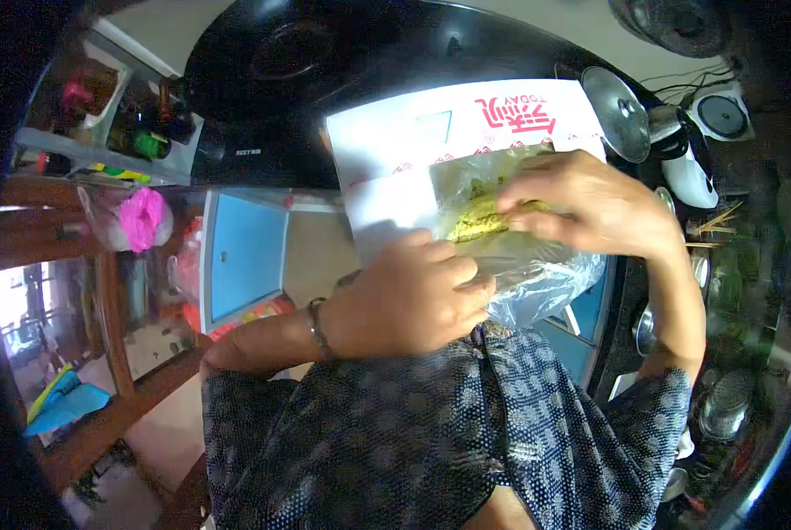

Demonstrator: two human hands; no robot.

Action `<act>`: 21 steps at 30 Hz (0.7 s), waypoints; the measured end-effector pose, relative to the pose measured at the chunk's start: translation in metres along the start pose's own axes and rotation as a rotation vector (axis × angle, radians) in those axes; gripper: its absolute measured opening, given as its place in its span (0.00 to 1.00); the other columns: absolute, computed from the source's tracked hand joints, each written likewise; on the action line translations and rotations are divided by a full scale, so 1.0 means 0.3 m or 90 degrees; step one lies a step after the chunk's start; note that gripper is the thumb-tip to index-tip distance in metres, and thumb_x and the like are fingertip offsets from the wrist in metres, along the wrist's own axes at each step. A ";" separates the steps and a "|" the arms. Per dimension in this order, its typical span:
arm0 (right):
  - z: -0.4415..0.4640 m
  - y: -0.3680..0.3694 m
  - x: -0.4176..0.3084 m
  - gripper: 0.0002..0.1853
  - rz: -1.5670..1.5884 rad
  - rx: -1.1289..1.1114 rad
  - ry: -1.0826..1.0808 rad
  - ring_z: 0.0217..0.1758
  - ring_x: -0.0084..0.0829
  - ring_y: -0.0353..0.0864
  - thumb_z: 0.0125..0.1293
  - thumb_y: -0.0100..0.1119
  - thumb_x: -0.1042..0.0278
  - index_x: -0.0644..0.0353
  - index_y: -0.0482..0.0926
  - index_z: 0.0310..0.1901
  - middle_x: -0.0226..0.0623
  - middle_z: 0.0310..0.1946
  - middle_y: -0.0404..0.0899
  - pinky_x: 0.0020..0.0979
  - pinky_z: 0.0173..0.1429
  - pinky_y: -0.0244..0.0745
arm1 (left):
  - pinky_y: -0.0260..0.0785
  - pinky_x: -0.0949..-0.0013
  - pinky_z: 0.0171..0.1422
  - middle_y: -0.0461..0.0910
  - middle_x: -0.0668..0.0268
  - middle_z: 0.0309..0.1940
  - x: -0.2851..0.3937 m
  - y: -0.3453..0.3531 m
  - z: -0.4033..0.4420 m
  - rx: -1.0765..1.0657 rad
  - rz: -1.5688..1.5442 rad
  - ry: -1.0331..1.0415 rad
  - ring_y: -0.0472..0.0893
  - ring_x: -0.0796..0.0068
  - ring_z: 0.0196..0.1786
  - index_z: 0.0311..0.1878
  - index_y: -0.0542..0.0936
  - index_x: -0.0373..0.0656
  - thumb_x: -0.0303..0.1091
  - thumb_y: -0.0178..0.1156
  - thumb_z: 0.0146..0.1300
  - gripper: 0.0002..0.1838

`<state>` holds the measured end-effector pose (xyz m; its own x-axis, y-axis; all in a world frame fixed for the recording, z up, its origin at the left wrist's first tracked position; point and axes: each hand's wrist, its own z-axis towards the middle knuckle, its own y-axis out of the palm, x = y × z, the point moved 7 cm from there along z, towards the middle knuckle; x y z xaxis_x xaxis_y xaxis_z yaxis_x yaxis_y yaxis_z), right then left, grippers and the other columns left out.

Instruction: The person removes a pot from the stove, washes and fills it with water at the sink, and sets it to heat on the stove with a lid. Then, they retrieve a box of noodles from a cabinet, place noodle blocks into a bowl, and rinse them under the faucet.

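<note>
Fingers of right hand bent, motion-blurred, at yellow-green food; cannot tell whether clamped on it. Left hand half-curled at near side of clear plastic; its grip likewise unclear. Food with plastic, on white printed board. Progress, judged: food already laid out in rough strip; outline uneven, handling looks partway. Whether plastic covers food: unclear. Beyond board: dark cooktop, metal lid.
</note>
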<state>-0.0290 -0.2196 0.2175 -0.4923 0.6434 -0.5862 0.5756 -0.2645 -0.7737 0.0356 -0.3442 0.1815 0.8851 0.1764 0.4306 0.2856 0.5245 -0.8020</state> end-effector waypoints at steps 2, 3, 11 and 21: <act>0.072 0.074 0.067 0.14 -0.078 -0.091 0.048 0.47 0.46 0.79 0.55 0.64 0.70 0.62 0.78 0.44 0.44 0.40 0.81 0.41 0.53 0.74 | 0.61 0.68 0.31 0.69 0.73 0.22 0.002 -0.006 -0.011 0.010 0.006 -0.003 0.73 0.75 0.27 0.41 0.83 0.47 0.43 0.68 0.48 0.17; 0.088 0.125 0.113 0.17 -0.154 -0.181 0.097 0.49 0.46 0.78 0.54 0.65 0.69 0.62 0.78 0.45 0.45 0.41 0.80 0.41 0.55 0.73 | 0.61 0.68 0.33 0.69 0.73 0.22 0.008 -0.014 -0.016 0.010 0.005 -0.007 0.73 0.75 0.28 0.42 0.83 0.46 0.44 0.68 0.48 0.18; 0.096 0.206 0.292 0.30 -0.267 -0.199 0.163 0.52 0.45 0.77 0.44 0.70 0.60 0.59 0.76 0.53 0.46 0.47 0.79 0.44 0.60 0.68 | 0.62 0.67 0.42 0.68 0.73 0.22 -0.033 -0.058 -0.053 -0.008 -0.048 -0.079 0.72 0.73 0.30 0.44 0.83 0.46 0.49 0.69 0.49 0.22; 0.112 0.210 0.338 0.43 -0.199 -0.116 0.120 0.60 0.46 0.72 0.48 0.68 0.59 0.56 0.60 0.67 0.46 0.57 0.73 0.46 0.65 0.65 | 0.74 0.54 0.45 0.81 0.47 0.38 -0.189 0.019 -0.030 -0.247 -0.235 -0.320 0.82 0.49 0.40 0.52 0.78 0.39 0.43 0.54 0.64 0.20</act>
<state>-0.0645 -0.1952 0.1013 -0.5434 0.7973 -0.2626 0.5316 0.0848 -0.8428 -0.0095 -0.3589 0.1489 0.4582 0.4547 0.7637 0.7245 0.3066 -0.6173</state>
